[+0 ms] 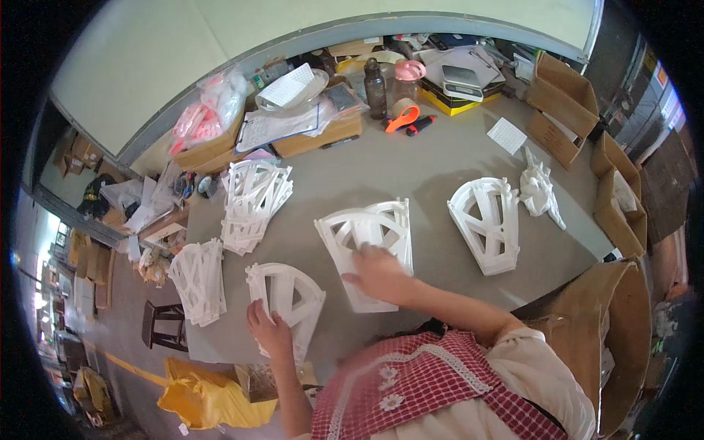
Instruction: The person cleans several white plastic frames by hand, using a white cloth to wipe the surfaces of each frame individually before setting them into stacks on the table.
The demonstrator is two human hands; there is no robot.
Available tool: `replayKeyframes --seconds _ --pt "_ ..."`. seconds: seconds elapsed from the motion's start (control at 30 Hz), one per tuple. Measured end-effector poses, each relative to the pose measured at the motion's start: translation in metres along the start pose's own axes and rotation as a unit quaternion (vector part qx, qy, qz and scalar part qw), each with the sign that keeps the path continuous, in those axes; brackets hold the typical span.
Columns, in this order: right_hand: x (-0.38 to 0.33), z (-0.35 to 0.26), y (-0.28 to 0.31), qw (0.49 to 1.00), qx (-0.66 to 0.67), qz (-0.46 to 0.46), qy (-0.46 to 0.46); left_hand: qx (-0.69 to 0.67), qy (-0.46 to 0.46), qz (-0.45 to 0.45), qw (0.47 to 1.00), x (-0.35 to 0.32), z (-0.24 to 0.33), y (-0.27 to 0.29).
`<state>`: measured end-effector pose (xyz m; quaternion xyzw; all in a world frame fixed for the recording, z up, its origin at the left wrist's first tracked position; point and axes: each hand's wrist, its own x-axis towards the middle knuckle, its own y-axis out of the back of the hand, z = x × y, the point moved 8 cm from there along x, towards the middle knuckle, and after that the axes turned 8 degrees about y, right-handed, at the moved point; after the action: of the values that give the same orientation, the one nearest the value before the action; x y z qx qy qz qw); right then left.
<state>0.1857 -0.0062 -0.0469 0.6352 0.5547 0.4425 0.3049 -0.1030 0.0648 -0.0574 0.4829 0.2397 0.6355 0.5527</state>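
Note:
White fan-shaped plastic frames with cut-out openings lie in groups on the grey table (433, 293). My left hand (271, 334) grips the left edge of one fan-shaped frame (297, 293) near the table's front edge. Over the middle stack of frames (359, 220), my right hand (381, 275) reaches in from the right and covers its lower part; its fingers are blurred. Another stack of frames (484, 227) sits to the right. Two looser piles, an upper one (253, 198) and a lower one (198, 282), lie at the left.
Along the back are a dark bottle (375, 88), orange-handled scissors (402, 117), a small scale (462, 82) and a clipboard (279, 126). A crumpled white bundle (539, 187) lies at the right. Cardboard boxes (561, 95) line that side; a large carton (579, 315) stands close by my right arm.

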Motion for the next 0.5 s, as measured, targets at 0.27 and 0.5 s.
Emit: replayKeyframes --seconds 0.27,0.5 --pt "0.034 -0.012 0.001 0.998 0.022 -0.058 -0.002 -0.026 -0.094 -0.026 0.995 -0.016 0.035 -0.019" --pt "-0.061 0.104 0.163 0.948 -0.026 0.276 -0.158 -0.110 -0.043 -0.037 0.992 -0.027 0.031 0.001"
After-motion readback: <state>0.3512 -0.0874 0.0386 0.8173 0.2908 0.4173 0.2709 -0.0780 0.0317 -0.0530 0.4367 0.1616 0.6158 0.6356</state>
